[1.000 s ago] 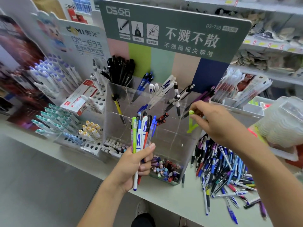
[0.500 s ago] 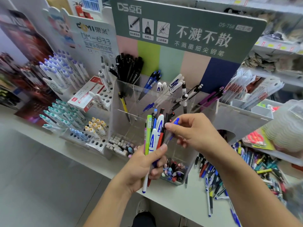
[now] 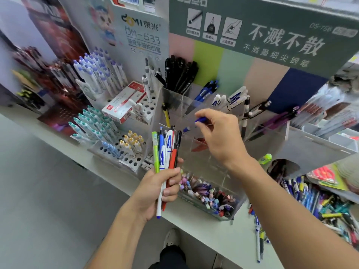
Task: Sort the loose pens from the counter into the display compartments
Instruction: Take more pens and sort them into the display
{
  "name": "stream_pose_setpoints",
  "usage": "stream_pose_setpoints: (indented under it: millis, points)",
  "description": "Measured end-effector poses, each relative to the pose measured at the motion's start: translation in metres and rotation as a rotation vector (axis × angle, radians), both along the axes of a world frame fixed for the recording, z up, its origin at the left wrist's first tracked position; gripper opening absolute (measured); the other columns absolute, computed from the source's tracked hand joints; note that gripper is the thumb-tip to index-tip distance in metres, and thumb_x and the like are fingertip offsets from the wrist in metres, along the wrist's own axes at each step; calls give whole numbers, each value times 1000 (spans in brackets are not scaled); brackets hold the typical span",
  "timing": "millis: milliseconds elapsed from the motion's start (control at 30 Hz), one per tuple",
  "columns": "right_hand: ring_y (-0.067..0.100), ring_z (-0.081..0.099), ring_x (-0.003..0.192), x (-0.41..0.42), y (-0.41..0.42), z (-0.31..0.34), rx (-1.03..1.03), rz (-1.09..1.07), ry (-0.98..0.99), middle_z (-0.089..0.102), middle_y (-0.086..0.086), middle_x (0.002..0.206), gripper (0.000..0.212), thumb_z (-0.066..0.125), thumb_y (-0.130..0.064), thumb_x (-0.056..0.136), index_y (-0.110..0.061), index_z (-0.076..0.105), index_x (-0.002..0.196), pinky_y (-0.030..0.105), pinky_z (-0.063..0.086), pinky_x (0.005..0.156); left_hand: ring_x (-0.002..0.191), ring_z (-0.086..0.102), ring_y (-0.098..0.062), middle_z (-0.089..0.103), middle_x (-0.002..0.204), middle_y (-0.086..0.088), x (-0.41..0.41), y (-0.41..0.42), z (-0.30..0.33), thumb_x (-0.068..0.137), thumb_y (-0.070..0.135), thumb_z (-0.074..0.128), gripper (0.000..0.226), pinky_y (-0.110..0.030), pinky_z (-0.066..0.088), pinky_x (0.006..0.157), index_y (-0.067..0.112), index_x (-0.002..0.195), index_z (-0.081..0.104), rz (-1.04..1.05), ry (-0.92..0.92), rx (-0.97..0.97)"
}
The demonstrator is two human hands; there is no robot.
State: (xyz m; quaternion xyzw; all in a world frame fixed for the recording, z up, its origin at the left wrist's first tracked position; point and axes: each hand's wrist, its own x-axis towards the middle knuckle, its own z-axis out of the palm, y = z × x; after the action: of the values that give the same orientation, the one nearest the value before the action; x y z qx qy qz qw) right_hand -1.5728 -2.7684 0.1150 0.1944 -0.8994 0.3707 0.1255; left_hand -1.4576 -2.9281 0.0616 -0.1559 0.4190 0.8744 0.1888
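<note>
My left hand (image 3: 159,188) grips an upright bundle of pens (image 3: 166,150): green, blue, red, black and white ones with a blue letter. My right hand (image 3: 219,136) pinches a single blue pen (image 3: 201,119) above the middle of the clear acrylic display (image 3: 272,131). The display's back compartments hold black pens (image 3: 179,74), blue pens (image 3: 206,90) and white pens (image 3: 236,98). A heap of loose pens (image 3: 318,202) lies on the counter at the right.
A tiered stand with white-and-purple pens (image 3: 99,74) and teal pens (image 3: 93,123) stands at the left, with a red-and-white box (image 3: 124,101) behind. A front bin of small erasers (image 3: 209,195) sits below the display. A green sign (image 3: 262,30) hangs above. The counter edge (image 3: 194,230) runs diagonally.
My right hand drew a blue pen out of the bundle in my left hand and lifted it up and back over the clear display. The view has shifted closer and left.
</note>
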Motion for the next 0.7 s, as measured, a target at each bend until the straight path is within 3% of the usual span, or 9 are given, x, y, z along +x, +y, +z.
stream_pose_setpoints:
  millis: [200,300,367,433,467,567,700]
  points:
    - [30,67,107,0,-7,-1,257,38,23,73,10,116,31,61,4,91,-7,72,117,45,54,92,44,35,-8,41,68,-4,0,-3,6,89,16,62,31,-17,31,38,11,119,67,-114,54,8]
    - [16,69,96,16,4,6,126,-7,40,74,2,106,20,62,-6,95,-10,74,111,30,56,85,43,36,-8,45,68,-4,-2,-1,9,89,16,62,28,-16,32,37,13,116,70,-146,72,17]
    - [9,72,86,29,13,14,-170,-25,-288,75,-4,97,16,69,-26,95,-17,74,107,24,58,75,42,37,-7,48,68,-4,-4,2,11,89,18,63,26,-16,31,37,14,113,72,-164,76,11]
    - [13,72,93,40,18,15,-396,27,-660,75,-4,99,39,75,-48,80,-24,70,110,30,60,75,42,38,-8,50,67,-4,-6,6,16,89,18,65,23,-16,29,37,14,110,73,-222,84,-31]
    - [15,71,96,44,20,12,-416,17,-694,72,-5,103,49,77,-54,73,-28,68,114,31,59,77,42,38,-8,50,67,-4,-7,10,18,89,17,65,21,-17,28,37,13,109,72,-254,89,-66]
    - [10,59,88,53,27,8,-274,-150,-462,57,-5,106,59,84,-49,71,-39,60,123,24,51,78,43,38,-12,47,67,-5,-11,25,24,93,15,69,15,-19,29,39,12,103,59,-291,103,-260]
    - [10,54,67,66,35,14,-396,-106,-393,61,2,89,58,87,-30,75,-37,59,125,28,52,65,45,34,-14,45,66,-5,-13,44,27,97,11,66,17,-22,27,42,19,90,52,-286,156,-393]
